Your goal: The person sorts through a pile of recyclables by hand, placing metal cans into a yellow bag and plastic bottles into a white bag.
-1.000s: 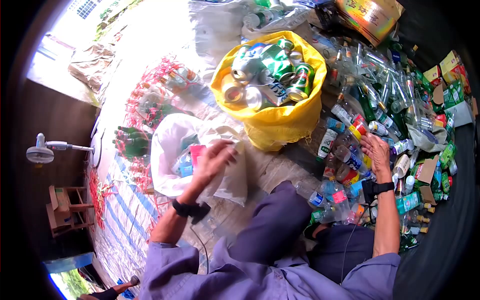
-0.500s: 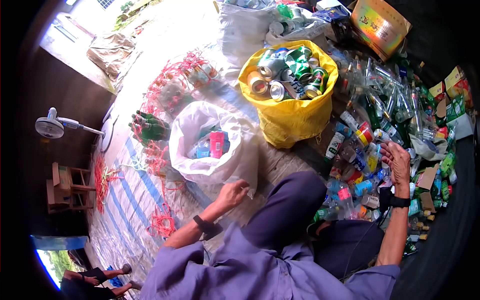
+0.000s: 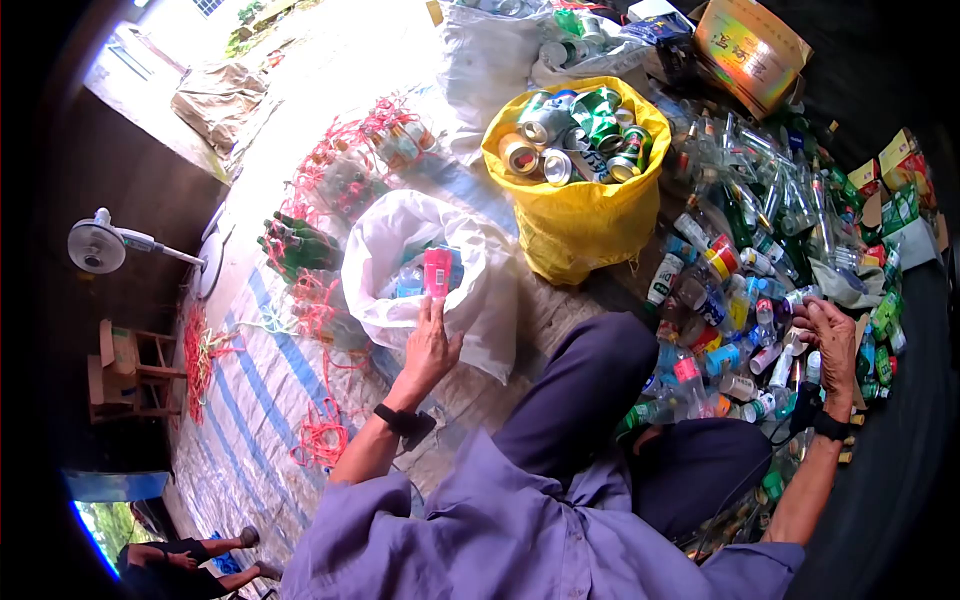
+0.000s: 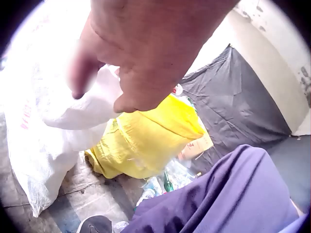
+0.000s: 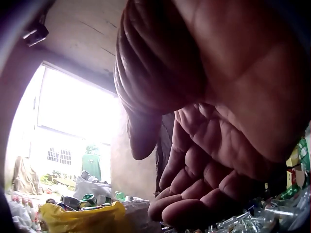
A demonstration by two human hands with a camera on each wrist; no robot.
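My left hand (image 3: 430, 350) reaches over the near rim of a white woven sack (image 3: 500, 320), fingers extended and holding nothing. Just beyond its fingertips a pink-labelled plastic bottle (image 3: 437, 270) lies in the sack among blue-labelled ones. In the left wrist view, the hand (image 4: 150, 53) hangs above the white sack (image 4: 43, 150). My right hand (image 3: 828, 345) hovers over a heap of plastic bottles (image 3: 710, 300), its fingers loosely bent. Its palm (image 5: 243, 97) shows bare in the right wrist view.
A yellow sack (image 3: 570, 240) full of drink cans stands beyond the white one. Glass bottles (image 3: 770, 190) and cartons (image 3: 755, 55) lie at the right. Green bottles (image 3: 300, 245) tied with pink string stand left, near a fan (image 3: 97, 243). Another person's legs (image 3: 190, 555) show lower left.
My left hand drew back from over the white sack, then rose to its near rim again. The right hand shifted rightward over the bottle heap. The head view also swung.
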